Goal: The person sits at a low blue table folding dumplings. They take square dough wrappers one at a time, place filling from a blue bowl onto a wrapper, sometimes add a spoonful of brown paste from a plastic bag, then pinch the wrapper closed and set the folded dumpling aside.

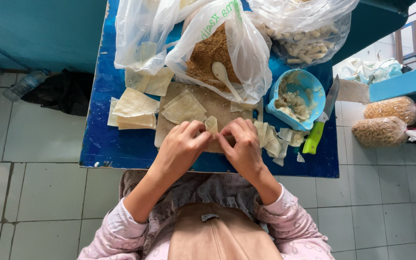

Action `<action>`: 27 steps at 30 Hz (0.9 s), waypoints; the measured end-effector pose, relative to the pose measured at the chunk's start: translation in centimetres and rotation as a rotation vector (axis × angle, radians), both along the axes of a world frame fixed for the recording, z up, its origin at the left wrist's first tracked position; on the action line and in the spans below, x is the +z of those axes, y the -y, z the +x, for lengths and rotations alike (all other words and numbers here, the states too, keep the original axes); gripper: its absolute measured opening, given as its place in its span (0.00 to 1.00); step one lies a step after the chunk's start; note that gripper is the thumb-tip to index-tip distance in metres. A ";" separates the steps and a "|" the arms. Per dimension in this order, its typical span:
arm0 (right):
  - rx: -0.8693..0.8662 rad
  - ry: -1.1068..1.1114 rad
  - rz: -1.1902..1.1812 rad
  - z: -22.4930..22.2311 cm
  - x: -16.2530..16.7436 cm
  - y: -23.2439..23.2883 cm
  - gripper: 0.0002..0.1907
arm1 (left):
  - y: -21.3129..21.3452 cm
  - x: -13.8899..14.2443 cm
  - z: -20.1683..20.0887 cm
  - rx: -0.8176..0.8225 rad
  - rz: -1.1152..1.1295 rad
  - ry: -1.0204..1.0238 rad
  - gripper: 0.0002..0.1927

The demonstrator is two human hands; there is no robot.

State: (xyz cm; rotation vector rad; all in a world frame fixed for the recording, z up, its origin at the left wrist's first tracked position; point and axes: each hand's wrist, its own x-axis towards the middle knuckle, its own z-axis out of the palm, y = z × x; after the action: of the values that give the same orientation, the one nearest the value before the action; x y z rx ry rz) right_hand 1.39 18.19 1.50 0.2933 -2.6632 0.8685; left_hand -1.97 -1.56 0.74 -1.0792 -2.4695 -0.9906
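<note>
Both hands — the left hand point(181, 144) and the right hand point(240, 144) — pinch one small folded dough wrapper point(212, 125) near the blue table's point(103, 144) front edge. The blue bowl of filling point(295, 98) sits toward the right edge.

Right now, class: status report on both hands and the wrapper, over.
Left hand and right hand both pinching the folded wrapper. Over the wooden board. Nothing in the way.

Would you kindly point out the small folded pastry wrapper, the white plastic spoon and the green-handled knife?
small folded pastry wrapper point(212, 125): head view, its pale top between both hands' fingers.
white plastic spoon point(219, 71): head view, its bowl on the brown crumbs.
green-handled knife point(314, 138): head view, middle of the green handle.
</note>
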 end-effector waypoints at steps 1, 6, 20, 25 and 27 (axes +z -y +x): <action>-0.003 -0.019 -0.015 0.0 0.1 0.1 0.06 | -0.2 -0.2 -0.3 0.000 -0.007 0.027 0.05; 0.111 -0.048 -0.008 -0.5 0.4 0.1 0.04 | -1.2 -0.6 -1.7 0.047 0.068 0.183 0.06; 0.241 -0.002 0.069 -1.8 1.0 -1.2 0.06 | -0.2 0.0 -1.5 0.029 0.049 0.048 0.05; 0.084 0.136 -0.074 -2.6 0.7 -0.3 0.08 | -1.7 -0.7 -1.9 0.174 0.094 0.213 0.06; 0.161 0.086 -0.056 -2.8 0.9 -0.3 0.05 | -1.7 -0.7 -2.0 0.143 0.099 0.203 0.05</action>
State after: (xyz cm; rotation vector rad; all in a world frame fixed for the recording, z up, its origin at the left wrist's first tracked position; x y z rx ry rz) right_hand -1.38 18.52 2.44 0.4725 -2.7172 1.0247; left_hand -3.96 0.10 0.09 -0.7939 -2.5805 -1.2162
